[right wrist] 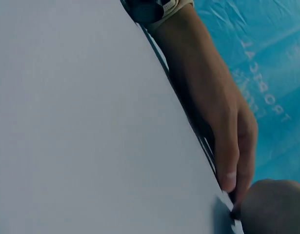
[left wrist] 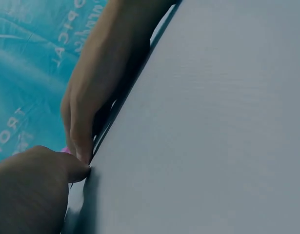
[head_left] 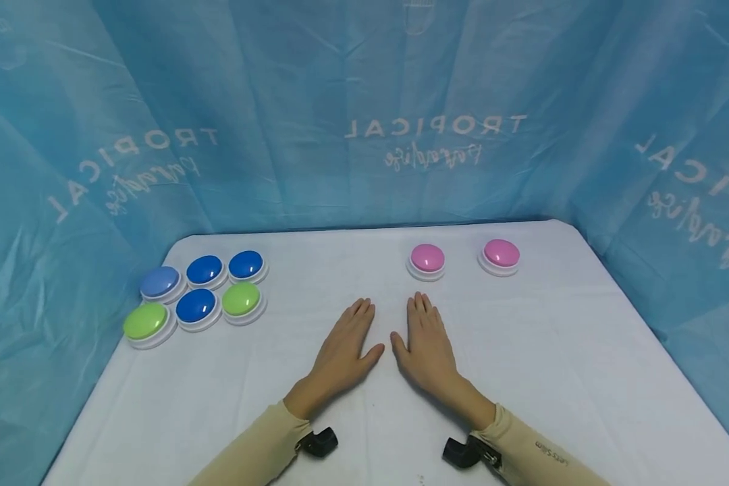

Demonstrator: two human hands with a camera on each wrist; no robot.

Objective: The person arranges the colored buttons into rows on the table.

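Observation:
Both hands rest palm down on the white tabletop in the head view, fingers straight and nothing held. My left hand [head_left: 343,347] points up and slightly right, its thumb out toward the other hand. Mirroring it, my right hand [head_left: 426,347] lies a small gap away. Just beyond the right fingertips is a pink dome button [head_left: 428,259] on a white base. Another pink dome button [head_left: 501,254] stands farther right. In the left wrist view the near left hand [left wrist: 32,190] is dim; the right wrist view shows the near right hand [right wrist: 274,207] at its corner.
At the table's far left several round buttons stand grouped: a light blue button [head_left: 160,282], three darker blue ones such as this blue button [head_left: 197,306], and two green ones, including a green button [head_left: 241,299]. A blue printed curtain [head_left: 364,182] borders the white table [head_left: 559,378].

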